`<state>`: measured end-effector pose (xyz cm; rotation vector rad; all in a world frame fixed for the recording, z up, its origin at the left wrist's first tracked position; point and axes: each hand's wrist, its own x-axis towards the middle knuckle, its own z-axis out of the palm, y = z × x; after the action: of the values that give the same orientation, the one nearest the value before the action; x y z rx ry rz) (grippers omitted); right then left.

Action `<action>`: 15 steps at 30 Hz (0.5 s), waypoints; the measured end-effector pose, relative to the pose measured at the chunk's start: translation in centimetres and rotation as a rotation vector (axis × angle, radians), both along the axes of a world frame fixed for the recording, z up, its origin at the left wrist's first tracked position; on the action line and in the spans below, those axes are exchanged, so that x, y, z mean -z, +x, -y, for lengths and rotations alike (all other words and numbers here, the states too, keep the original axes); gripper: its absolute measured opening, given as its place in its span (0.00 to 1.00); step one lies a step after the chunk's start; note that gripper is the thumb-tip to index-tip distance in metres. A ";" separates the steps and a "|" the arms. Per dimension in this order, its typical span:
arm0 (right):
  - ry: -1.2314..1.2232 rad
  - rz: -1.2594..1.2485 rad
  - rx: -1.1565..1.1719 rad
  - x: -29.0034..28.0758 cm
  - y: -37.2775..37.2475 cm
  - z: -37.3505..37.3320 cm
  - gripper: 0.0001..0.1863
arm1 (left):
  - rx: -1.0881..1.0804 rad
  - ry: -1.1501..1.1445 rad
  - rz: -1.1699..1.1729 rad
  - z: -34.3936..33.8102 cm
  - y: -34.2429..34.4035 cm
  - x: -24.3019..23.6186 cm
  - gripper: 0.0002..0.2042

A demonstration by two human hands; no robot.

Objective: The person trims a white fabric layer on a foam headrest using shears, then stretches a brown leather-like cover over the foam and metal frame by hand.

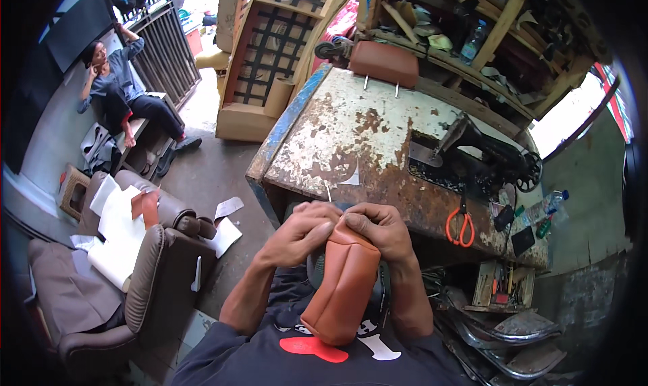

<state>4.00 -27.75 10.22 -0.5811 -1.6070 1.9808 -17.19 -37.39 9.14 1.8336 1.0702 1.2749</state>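
A brown leather-look headrest (344, 285) with a stitched seam stands on end against my chest. At its upper end my left hand (307, 231) pinches the cover from the left side. My right hand (379, 229) is closed on the same end, thumb bent over the edge. What lies between the fingertips is too small to make out. A thin pale rod (329, 191) sticks up just beyond my left hand. A second brown headrest (385, 63), with two metal posts, lies at the far end of the worn table (337, 126).
A black sewing machine (472, 153) sits on the table's right, with orange-handled scissors (460, 224) and a plastic bottle (543, 207) nearby. At left stands a brown recliner (152, 271) covered with paper. A person (128, 82) sits further back. Shelves (466, 62) rise behind the table.
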 end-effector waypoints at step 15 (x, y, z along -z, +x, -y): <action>0.138 0.292 0.155 -1.4 5.2 4.1 0.11 | 0.311 -0.763 0.641 4.8 -0.7 0.5 0.25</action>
<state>9.20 -31.80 11.59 -0.9448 -1.7926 1.7164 -17.89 -42.18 8.64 0.8778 0.7194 0.9641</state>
